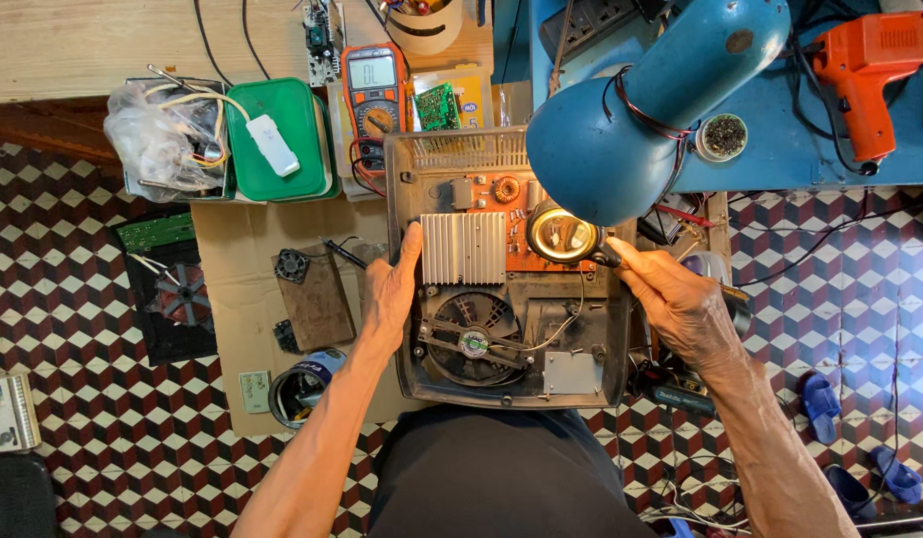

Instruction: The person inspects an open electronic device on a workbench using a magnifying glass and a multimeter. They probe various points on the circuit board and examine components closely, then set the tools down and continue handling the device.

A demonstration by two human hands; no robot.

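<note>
An opened grey appliance case [406, 344] lies in front of me, showing a silver ribbed heatsink [463, 247], an orange circuit board [509, 199] and a round black fan [471, 339]. My left hand [392, 289] rests flat on the case's left rim beside the heatsink. My right hand [680, 304] holds the handle of a round magnifying glass [563, 235] over the board's right part. A blue desk lamp [651, 100] hangs over the case's upper right and hides part of it.
To the left stand a green lidded box [277, 139], a bag of wires [162, 139] and an orange multimeter [374, 95]. Cardboard [242, 289] holds small parts and a tin [302, 387]. An orange heat gun [865, 75] lies on the blue bench. Sandals [820, 403] sit on the patterned floor.
</note>
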